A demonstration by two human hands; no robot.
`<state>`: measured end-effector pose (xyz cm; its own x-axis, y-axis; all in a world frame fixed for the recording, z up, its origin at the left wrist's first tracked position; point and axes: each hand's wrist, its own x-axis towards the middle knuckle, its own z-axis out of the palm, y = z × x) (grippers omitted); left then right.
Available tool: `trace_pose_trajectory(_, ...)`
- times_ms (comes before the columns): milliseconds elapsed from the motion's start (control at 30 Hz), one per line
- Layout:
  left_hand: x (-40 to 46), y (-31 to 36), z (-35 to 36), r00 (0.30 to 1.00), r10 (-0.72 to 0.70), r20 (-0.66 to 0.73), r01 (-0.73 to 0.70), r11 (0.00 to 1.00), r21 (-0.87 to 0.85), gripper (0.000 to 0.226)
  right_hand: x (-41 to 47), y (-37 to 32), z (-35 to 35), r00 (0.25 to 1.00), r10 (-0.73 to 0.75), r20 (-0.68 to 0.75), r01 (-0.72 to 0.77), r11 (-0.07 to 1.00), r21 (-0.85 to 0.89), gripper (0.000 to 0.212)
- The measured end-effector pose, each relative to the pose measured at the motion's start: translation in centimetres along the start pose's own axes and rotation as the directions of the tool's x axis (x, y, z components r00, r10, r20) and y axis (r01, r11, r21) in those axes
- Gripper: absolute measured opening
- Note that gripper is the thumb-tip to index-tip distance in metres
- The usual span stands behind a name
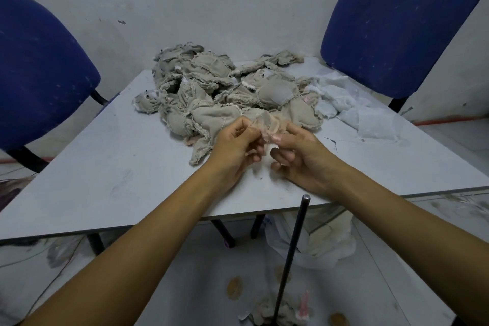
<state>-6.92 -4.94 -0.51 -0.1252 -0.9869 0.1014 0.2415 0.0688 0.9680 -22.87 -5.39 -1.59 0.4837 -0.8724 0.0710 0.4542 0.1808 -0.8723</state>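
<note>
My left hand (pixel 235 145) and right hand (pixel 296 151) both pinching a pale peach fabric scrap (pixel 270 124) between curled fingers, scrap lifted just off the surface (pixel 119 167) at centre, touching the 6 o'clock edge of a heap of grey stuffed cloth pieces (pixel 225 85), white gauze (pixel 352 106) at the heap's 3 o'clock.

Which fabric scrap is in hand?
The small pale-pink frayed scrap, pinched by left hand and right hand; the others are grey-beige, in the fabric pile.

light: dim, even, bluish | shadows: soft | edges: wide-angle bending | focus: hands slightly blurred
</note>
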Motion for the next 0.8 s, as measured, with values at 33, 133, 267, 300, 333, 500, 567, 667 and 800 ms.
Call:
trace_pose_trajectory(33,-0.1,-0.1,-0.2,1.000,-0.015,0.023,0.015,1.000,0.006,0.026,0.1,0.0,-0.2,1.000,0.000,-0.015,-0.001,0.999,-0.038,0.026)
trace_pose_trajectory(133,-0.3,-0.3,-0.5,0.995,-0.060,0.076,0.058,0.998,0.028,0.024,0.1,0.1,-0.4,0.996,-0.034,-0.088,0.021,0.990,-0.140,0.036)
trace_pose_trajectory(267,-0.5,-0.6,-0.2,1.000,-0.026,-0.009,0.026,0.999,0.045,0.030,0.4,0.4,0.1,0.975,-0.118,-0.188,0.074,0.971,-0.228,0.018)
trace_pose_trajectory(300,-0.5,-0.6,-0.2,0.999,-0.009,-0.032,0.011,0.999,0.050,0.030,0.5,0.5,0.2,0.974,-0.124,-0.187,0.072,0.962,-0.263,0.013)
trace_pose_trajectory(333,-0.6,-0.6,-0.1,0.999,0.010,-0.053,-0.006,0.998,0.059,0.031,0.5,0.5,0.4,0.979,-0.119,-0.164,0.066,0.952,-0.297,0.008)
trace_pose_trajectory(500,-0.4,-1.1,0.2,0.989,0.084,-0.120,-0.067,0.989,0.134,0.032,0.2,-0.5,-0.2,0.993,0.037,0.108,-0.004,0.956,-0.292,0.011)
trace_pose_trajectory(567,-0.2,-1.2,0.0,0.984,0.075,-0.162,-0.059,0.993,0.106,0.036,0.2,-0.8,-0.6,0.985,0.083,0.149,-0.044,0.968,-0.247,0.018)
trace_pose_trajectory(667,-0.1,-1.2,-0.4,0.992,0.059,-0.114,-0.052,0.996,0.069,0.026,0.3,-0.3,-0.5,1.000,-0.009,0.020,0.014,0.962,-0.274,0.010)
trace_pose_trajectory(800,-0.3,-1.5,-0.3,0.995,0.085,-0.052,-0.077,0.988,0.136,0.026,0.8,0.2,0.1,0.935,-0.200,-0.293,0.055,0.897,-0.438,0.016)
